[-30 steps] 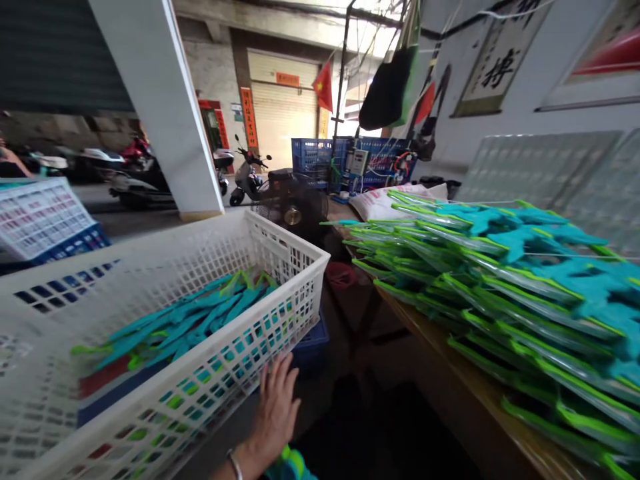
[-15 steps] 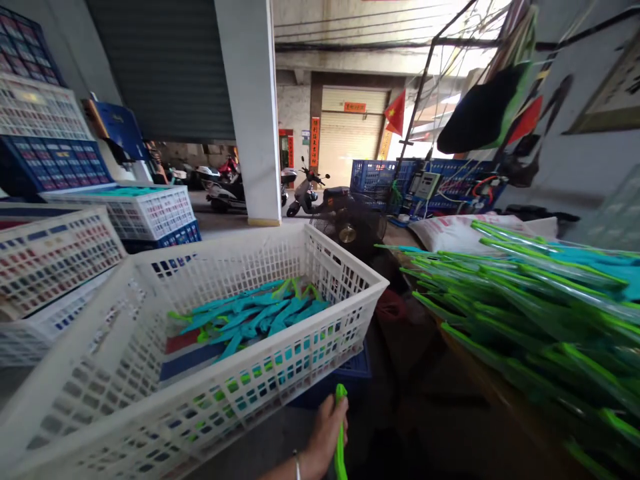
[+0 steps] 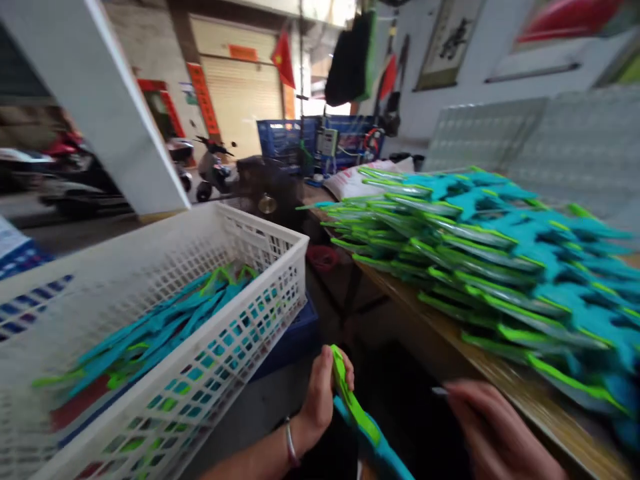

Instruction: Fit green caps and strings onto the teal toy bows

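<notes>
My left hand [image 3: 320, 397] is closed round a flat teal piece with a bright green edge [image 3: 357, 413], held low between the crate and the table. My right hand [image 3: 493, 430] is blurred at the bottom right, fingers curled, with a thin pale object at its tip that I cannot make out. A white lattice crate [image 3: 250, 313] on the left holds several of the same teal and green pieces [image 3: 165, 323]. A large overlapping pile of these pieces [image 3: 480, 260] covers the wooden table [image 3: 450, 350] on the right.
A white pillar [image 3: 100, 107] rises behind the crate. A dark fan [image 3: 267, 197] and blue crates [image 3: 280, 137] stand at the back, with parked scooters [image 3: 213, 170] on the street beyond. A dark bag [image 3: 353, 60] hangs above. Grey lattice panels [image 3: 530, 143] lean on the right wall.
The view has swung right and down. My left hand has lifted the green-edged piece higher and tilted it. My right hand has come into view at the bottom right.
</notes>
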{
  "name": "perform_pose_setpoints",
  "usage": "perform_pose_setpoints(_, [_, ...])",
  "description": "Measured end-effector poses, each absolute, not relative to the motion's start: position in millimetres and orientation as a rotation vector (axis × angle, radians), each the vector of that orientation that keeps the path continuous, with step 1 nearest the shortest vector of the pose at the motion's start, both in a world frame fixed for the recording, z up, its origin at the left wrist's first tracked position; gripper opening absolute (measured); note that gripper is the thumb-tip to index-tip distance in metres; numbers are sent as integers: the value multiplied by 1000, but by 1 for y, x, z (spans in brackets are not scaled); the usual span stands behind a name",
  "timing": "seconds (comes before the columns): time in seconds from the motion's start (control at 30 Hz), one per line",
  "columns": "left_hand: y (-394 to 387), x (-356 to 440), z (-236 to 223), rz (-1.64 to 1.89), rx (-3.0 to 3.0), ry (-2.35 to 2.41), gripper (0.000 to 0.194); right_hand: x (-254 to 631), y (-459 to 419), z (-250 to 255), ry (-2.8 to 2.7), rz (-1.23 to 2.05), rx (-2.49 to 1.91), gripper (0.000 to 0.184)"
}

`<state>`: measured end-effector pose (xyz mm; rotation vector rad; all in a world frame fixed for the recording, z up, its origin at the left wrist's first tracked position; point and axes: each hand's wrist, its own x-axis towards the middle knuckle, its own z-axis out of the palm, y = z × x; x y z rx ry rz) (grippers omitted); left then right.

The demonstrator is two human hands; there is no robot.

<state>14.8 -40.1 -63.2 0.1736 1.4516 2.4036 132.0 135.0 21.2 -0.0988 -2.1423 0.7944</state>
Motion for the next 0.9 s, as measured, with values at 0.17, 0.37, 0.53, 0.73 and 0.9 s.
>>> perform_pose_setpoints(0.17, [-40, 38, -31, 2446, 504, 1083, 65, 99, 73, 41, -2189, 897, 287, 19])
perform_pose_setpoints(0.37, [-43, 32, -17, 2505, 637, 1068, 69, 104, 56, 32, -2161, 984, 368, 21])
perform_pose_setpoints(0.53, [-40, 34, -20, 2467, 717, 989, 63, 108, 58, 29, -2187, 889, 313, 17])
perform_pose_setpoints(0.73, [-41, 38, -25, 2445, 671, 1032, 61, 104, 54, 25, -2184, 833, 258, 17])
perform_pose_setpoints(0.9, [-43, 39, -23, 2414, 650, 1100, 63, 104, 55, 34, -2170, 856, 240, 20])
